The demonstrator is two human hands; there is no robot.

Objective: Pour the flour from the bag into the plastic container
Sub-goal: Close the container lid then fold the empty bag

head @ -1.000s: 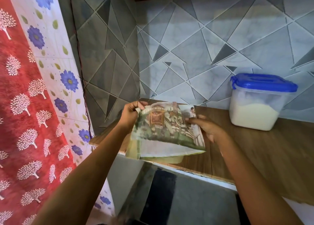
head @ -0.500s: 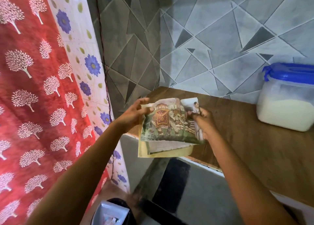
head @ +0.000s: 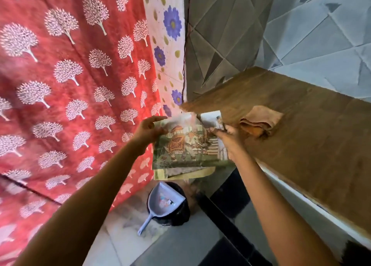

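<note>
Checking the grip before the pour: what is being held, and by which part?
The printed bag, held by both hands: the left hand grips its upper left edge, the right hand holds its upper right edge.

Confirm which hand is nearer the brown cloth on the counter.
Right. The right hand grips the bag close beside the cloth; the left hand holds the bag's opposite edge, farther off.

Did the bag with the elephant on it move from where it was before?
Yes. Measured against the wooden counter, the bag has come off the counter's corner towards the red curtain. It now hangs past the counter's edge, above the dustpan.
</note>
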